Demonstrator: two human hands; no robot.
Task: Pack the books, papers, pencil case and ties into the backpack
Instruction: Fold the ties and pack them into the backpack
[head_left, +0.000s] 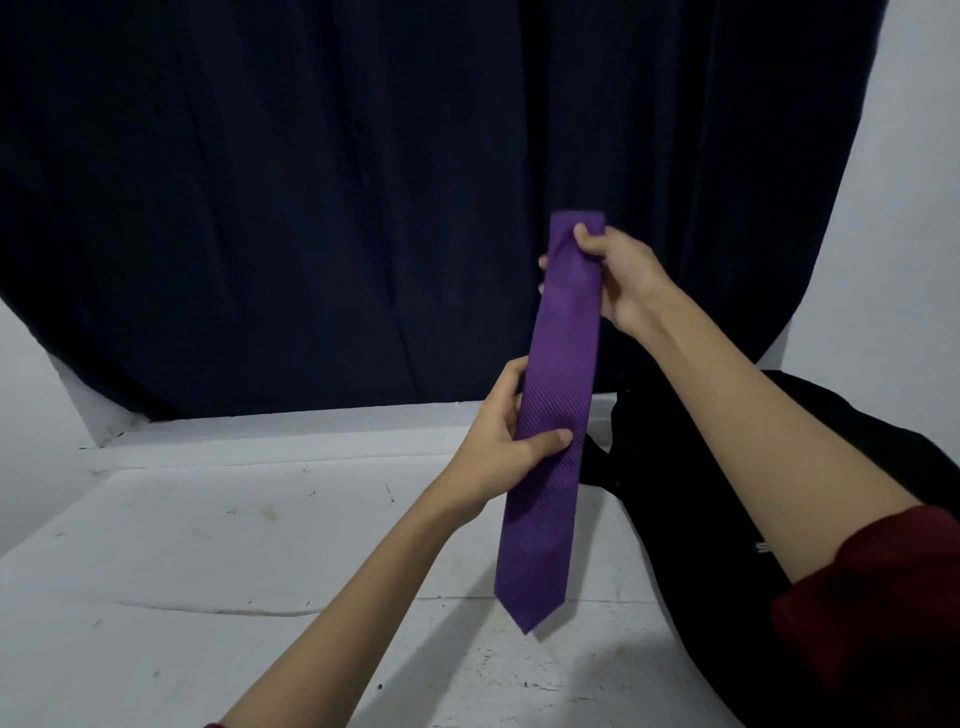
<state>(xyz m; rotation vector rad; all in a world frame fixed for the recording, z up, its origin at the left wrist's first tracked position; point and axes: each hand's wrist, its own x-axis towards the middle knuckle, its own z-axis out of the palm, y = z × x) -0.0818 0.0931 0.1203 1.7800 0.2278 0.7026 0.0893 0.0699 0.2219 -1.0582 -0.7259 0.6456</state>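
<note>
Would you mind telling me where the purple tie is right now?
In the head view the purple tie hangs right of centre above the white table, held between the right hand and left hand, just left of the black backpack.

tie: purple, diagonal ribbing | backpack: black | curtain: navy | sleeve: maroon

The black backpack bears a small white mark, partly hidden by the arm; not legible.
</note>
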